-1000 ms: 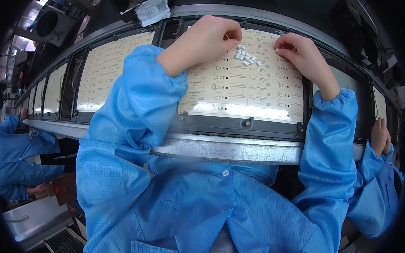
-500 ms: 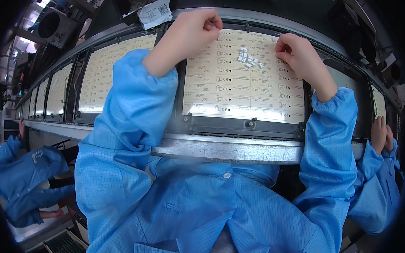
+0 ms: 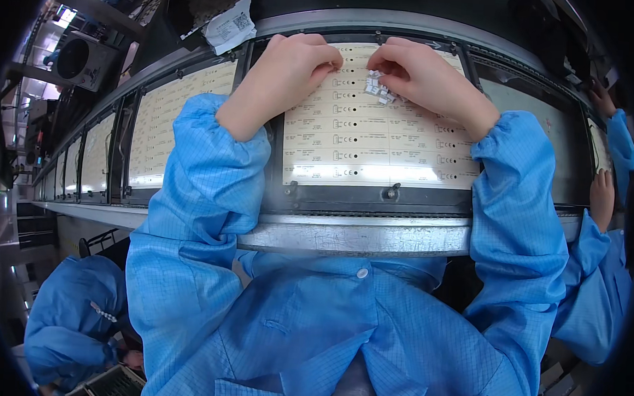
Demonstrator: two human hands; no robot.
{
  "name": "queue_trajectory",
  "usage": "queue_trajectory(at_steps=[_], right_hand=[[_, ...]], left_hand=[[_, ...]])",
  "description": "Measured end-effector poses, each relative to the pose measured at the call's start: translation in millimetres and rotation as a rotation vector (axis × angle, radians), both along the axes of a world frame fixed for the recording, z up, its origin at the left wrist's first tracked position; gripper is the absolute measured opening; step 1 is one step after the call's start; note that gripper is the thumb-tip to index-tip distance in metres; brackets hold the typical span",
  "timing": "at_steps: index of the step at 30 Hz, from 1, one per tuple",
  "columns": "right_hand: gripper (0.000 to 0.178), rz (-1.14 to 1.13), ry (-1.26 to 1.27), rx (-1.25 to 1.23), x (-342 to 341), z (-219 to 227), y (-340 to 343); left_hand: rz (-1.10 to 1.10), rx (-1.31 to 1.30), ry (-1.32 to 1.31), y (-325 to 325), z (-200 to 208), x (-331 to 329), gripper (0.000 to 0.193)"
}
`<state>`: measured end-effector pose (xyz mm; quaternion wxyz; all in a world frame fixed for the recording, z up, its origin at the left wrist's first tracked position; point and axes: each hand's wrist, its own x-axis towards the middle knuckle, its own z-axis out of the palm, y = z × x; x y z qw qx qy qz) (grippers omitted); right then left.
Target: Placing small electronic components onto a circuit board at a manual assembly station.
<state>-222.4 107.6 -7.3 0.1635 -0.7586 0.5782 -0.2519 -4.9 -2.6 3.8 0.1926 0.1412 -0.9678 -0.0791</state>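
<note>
A cream panel [image 3: 376,140] printed in rows lies in a black frame in front of me, with a loose heap of small white connector-like parts [image 3: 379,93] on its upper middle. My left hand [image 3: 290,73] is over the panel's upper left, thumb and forefinger pinched together near a printed row. Whatever may be between those fingertips is too small to make out. My right hand [image 3: 428,79] hovers at the heap, its fingers bent over it and partly covering the white parts. Its forefinger and thumb curl toward each other; anything between them cannot be made out.
A metal rail [image 3: 358,236] runs along the near edge. More framed panels [image 3: 182,125] continue leftward along the line. A white printed bag [image 3: 230,26] lies beyond the frame. Co-workers in blue stand at both sides; one's hand [image 3: 601,200] rests by the line at right.
My right hand has moved left from the panel's right side to the heap. My left hand has come slightly nearer and left, still pinched. The co-worker at left has bent lower.
</note>
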Motion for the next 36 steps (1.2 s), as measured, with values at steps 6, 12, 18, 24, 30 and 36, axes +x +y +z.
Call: queue_trajectory(at_steps=[6, 12, 18, 24, 30, 36], right_hand=[[0.015, 0.004, 0.03, 0.017, -1.7, 6.4, 2.4], [0.014, -0.038, 0.027, -0.033, -13.9, 10.7, 7.1], [0.016, -0.049, 0.047, -0.07, -16.1, 17.0, 9.8], [0.02, -0.088, -0.014, -0.201, -40.8, 27.4, 21.0], [0.018, -0.136, 0.034, -0.123, -64.4, 27.0, 31.9], [0.017, -0.176, -0.074, -0.108, -68.9, 28.2, 41.6]], left_hand=[[0.016, 0.155, 0.084, 1.3, -2.8, -2.1, 0.012], [-0.019, -0.008, -0.008, 1.1, -0.8, -3.1, 0.008], [-0.022, 0.029, 0.029, -1.1, -3.4, -2.8, 0.007], [-0.053, 0.005, 0.053, 1.1, -2.1, -4.1, 0.006], [-0.048, -0.034, 0.04, 3.5, -3.5, -5.1, 0.006], [0.031, -0.132, -0.041, 16.1, 3.9, -12.7, 0.015]])
